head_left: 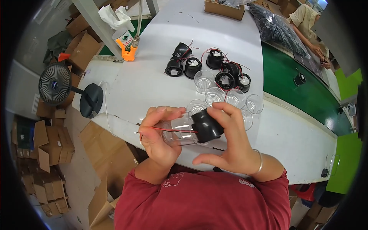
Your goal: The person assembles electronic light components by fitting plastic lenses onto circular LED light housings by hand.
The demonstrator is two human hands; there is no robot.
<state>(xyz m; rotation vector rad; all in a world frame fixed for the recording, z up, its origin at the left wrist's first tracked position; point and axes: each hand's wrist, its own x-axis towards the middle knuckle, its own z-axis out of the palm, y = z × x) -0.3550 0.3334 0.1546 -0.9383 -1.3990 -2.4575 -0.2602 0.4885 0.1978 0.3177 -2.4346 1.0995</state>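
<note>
My left hand (159, 140) is wrapped around a clear plastic cup (180, 128) lying sideways in front of my chest. A black round housing (207, 125) sits at the cup's right end; how far it goes inside I cannot tell. My right hand (237, 143) curls its fingers over the housing's upper right side, with the thumb held apart below. Red and black wires (168, 130) run from the housing along the cup to my left fingers, with a small white connector near them. Just beyond my hands stand several empty clear cups (204, 81).
Several black housings (193, 68) with wires lie farther back on the white table (153, 76). A black fan (92, 100) and an orange holder (128, 51) are at left. Past the green conveyor belt (280, 76), which carries one housing (299, 79), another person's hands (320, 55) work. Cardboard boxes (50, 143) cover the floor.
</note>
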